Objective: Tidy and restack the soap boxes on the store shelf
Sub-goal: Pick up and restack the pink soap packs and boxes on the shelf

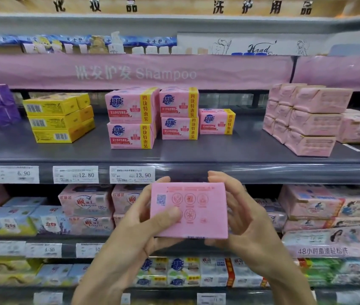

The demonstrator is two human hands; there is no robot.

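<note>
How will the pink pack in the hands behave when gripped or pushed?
Probably stiff: the pink pack shows straight edges between the left hand and right hand. Likely stable, not rolling: its faces are flat, and similar packs stand stacked on the shelf.

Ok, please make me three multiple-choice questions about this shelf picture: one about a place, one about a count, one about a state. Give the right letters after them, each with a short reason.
1. Where does the yellow stack stand, seen from the pink packs with yellow bands?
A) to their left
B) to their right
C) on top of them

2. How many boxes high is the yellow stack?
A) two
B) three
C) five

3. How is the pink box held?
A) by one hand only
B) by both hands
C) it lies on the shelf

Answers:
1 A, the yellow stack is left of the pink packs.
2 B, three yellow fronts lie one above another.
3 B, the left hand and right hand grip its sides.
</note>
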